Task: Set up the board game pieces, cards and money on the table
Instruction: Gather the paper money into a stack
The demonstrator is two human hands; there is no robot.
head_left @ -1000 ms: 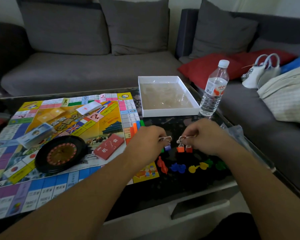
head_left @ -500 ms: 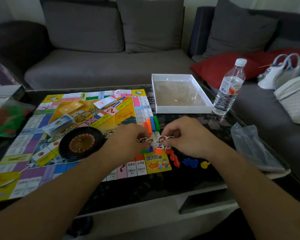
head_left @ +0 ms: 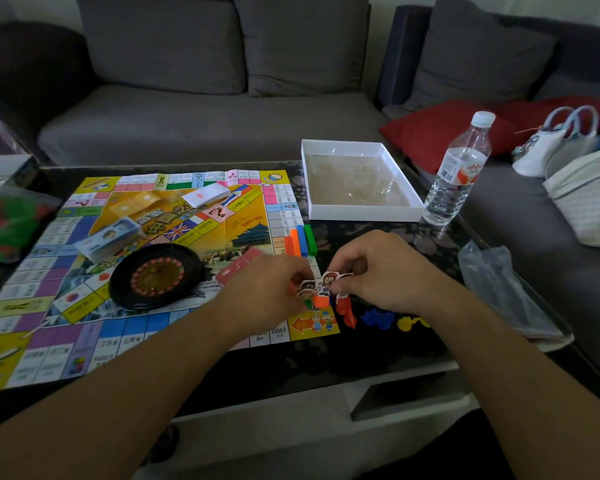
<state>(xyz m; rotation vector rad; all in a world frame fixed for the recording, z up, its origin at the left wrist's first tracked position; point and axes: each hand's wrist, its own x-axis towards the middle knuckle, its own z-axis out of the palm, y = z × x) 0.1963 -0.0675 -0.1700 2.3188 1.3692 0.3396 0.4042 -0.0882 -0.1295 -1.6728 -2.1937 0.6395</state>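
Far left edge of the desk (head_left: 326,362): a green and red bag (head_left: 4,223), blurry. Next, the game board (head_left: 84,271) lies flat on the dark desk top. On it, a blue card stack (head_left: 110,237) left of centre, yellowish cards (head_left: 132,204) behind it, a white card stack (head_left: 207,195) further back, a black roulette wheel (head_left: 156,275) near the front. A red card deck (head_left: 238,270) sits just right of the wheel, partly hidden by the left hand (head_left: 267,296).

Left hand grip: fingers curled, pinching small cardboard character pawns (head_left: 307,289) w/ coloured bases, right over the board's front right corner. An orange base (head_left: 320,301) shows between the two hands. Right hand (head_left: 378,271) grip: also curled, pinching another pawn (head_left: 329,279) at its top. Both hands nearly touching, pawns between them; can't tell if the pawns stand on the board or hang just above.

Behind the hands, coloured bars (head_left: 300,240) in orange, blue, green lie side by side at the board's right edge. Front right of the board, on the bare desk: red (head_left: 347,311), blue (head_left: 378,318) & yellow (head_left: 407,322) plastic pieces in a row. Further back, a white box tray (head_left: 361,213), then a water bottle (head_left: 456,174) upright beside it. Far right, a clear plastic bag (head_left: 499,282) on the desk edge.
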